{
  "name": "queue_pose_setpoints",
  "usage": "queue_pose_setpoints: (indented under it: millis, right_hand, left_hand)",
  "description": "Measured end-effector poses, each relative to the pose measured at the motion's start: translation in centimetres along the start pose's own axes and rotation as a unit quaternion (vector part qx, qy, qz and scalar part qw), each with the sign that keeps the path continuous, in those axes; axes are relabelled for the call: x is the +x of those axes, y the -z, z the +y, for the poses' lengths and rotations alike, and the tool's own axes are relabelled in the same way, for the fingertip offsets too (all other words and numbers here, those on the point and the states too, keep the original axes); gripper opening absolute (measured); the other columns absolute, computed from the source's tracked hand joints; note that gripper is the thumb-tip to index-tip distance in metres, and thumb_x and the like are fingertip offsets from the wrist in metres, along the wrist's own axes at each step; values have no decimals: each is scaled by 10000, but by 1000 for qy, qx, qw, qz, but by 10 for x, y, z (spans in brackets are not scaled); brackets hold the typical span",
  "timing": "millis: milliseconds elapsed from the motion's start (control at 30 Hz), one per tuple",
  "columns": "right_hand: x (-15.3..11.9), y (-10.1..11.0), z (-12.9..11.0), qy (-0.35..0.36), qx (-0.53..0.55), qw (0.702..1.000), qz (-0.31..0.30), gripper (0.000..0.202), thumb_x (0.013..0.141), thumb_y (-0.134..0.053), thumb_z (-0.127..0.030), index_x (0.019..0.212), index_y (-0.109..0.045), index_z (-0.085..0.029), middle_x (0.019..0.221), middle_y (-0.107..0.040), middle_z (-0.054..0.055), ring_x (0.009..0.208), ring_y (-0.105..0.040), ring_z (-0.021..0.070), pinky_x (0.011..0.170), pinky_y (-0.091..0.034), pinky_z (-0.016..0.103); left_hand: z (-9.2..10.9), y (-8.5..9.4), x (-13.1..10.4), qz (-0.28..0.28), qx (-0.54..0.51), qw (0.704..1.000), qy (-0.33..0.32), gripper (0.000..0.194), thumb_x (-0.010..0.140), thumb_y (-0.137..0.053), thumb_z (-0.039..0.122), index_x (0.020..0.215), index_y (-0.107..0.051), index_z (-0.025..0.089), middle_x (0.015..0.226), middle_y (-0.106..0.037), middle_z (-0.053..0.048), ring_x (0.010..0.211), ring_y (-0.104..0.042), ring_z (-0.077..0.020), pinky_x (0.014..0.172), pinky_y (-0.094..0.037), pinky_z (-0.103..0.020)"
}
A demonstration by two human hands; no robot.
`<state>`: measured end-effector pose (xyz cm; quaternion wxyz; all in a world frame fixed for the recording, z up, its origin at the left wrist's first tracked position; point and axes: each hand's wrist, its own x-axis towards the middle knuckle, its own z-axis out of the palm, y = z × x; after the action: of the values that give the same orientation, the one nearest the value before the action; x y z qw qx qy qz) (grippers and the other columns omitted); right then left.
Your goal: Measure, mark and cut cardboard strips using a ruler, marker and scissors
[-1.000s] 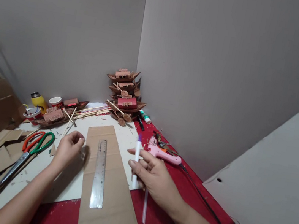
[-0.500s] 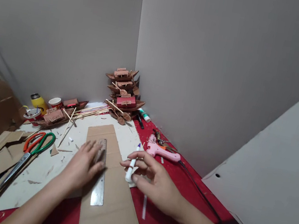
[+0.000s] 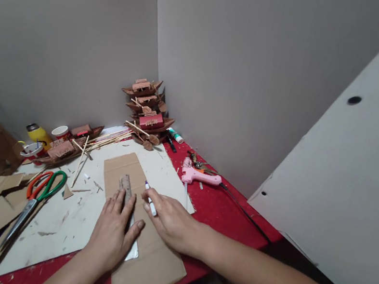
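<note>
Two bare hands (image 3: 113,231) over cardboard (image 3: 150,257), left fingers (image 3: 129,205) spread, right fingers (image 3: 151,195) curled

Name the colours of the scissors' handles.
The scissors have one orange handle and one green handle, seen best in the head view.

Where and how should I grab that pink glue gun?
I'd take the glue gun by its slim handle, from the near side: it juts right from the bulkier head, with the black cord trailing from its end.
</note>
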<state>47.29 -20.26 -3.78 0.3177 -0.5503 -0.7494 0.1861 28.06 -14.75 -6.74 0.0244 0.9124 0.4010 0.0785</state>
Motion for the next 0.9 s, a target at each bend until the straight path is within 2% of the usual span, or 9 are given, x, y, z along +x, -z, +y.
queue_pose_setpoints:
  millis: [167, 300, 567, 667, 733, 767, 833, 867, 900]
  right_hand:
    - [-4, -6, -6, 1, 43, 999, 4, 221, 987, -356, -212, 1156, -482, -146, 1080, -661, 142, 1001, -647, 253, 854, -481, 386]
    - [-13, -5, -8, 0, 82, 996, 29, 188, 989, -374, -234, 1117, -497, -173, 1075, -658, 117, 1013, -632, 227, 882, -483, 377]
    - [-29, 22, -24, 43, 181, 962, 201, 207, 986, -433, -280, 1084, -599, -207, 1050, -687, 74, 1020, -645, 190, 904, -497, 319]
    - [-33, 34, -36, 50, 231, 944, 230, 214, 985, -449, -294, 1075, -628, -219, 1063, -701, 79, 1044, -651, 202, 936, -497, 339]
    - [-34, 44, -47, 41, 325, 924, 197, 207, 988, -459, -325, 1019, -639, -229, 1021, -717, 71, 1009, -671, 198, 925, -510, 348]
    - [-35, 50, -53, 33, 396, 902, 165, 205, 987, -465, -351, 984, -632, -233, 989, -726, 65, 973, -686, 194, 894, -528, 345]
    - [-37, 61, -67, 27, 533, 844, 55, 253, 983, -450, -440, 992, -606, -240, 945, -738, 63, 882, -713, 199, 787, -569, 352]
    - [-39, 65, -73, 27, 557, 830, 12, 289, 978, -444, -470, 988, -612, -235, 919, -740, 63, 841, -720, 199, 736, -577, 342]
    - [-41, 69, -79, 32, 544, 838, -17, 310, 972, -454, -481, 975, -629, -226, 900, -741, 60, 813, -721, 192, 690, -574, 314]
  left_hand:
    - [8, 6, -11, 0, 6, 1000, 21, 656, 928, -385, 533, 1453, -394, 138, 1520, -321, -249, 1399, -309, -377, 1084, -306, -560]
    - [10, 7, -18, 22, -5, 999, 22, 635, 929, -389, 517, 1430, -429, 130, 1491, -399, -211, 1363, -371, -358, 1086, -316, -533]
    - [9, 8, -13, 39, -9, 999, 24, 582, 913, -442, 437, 1397, -472, 117, 1463, -438, -204, 1310, -416, -375, 1064, -343, -532]
    - [1, 10, -3, 37, -16, 999, 25, 533, 912, -423, 348, 1385, -485, 111, 1444, -463, -202, 1299, -434, -361, 1063, -353, -515]
    - [-7, 10, 6, 38, -18, 999, 27, 534, 903, -426, 320, 1389, -477, 106, 1437, -471, -202, 1306, -429, -364, 1068, -345, -518]
    - [-11, 8, 10, 39, -18, 999, 28, 545, 895, -440, 319, 1396, -467, 107, 1435, -475, -200, 1317, -419, -367, 1078, -332, -521]
    - [-19, 5, 17, 46, -18, 998, 33, 567, 886, -462, 331, 1410, -450, 116, 1433, -481, -194, 1342, -395, -372, 1104, -298, -515]
    - [-22, 2, 20, 54, -16, 998, 38, 567, 889, -462, 341, 1414, -448, 126, 1434, -482, -188, 1351, -386, -370, 1114, -286, -507]
    - [-25, 0, 22, 66, -13, 997, 43, 562, 897, -451, 353, 1415, -448, 134, 1438, -480, -184, 1357, -380, -368, 1119, -281, -502]
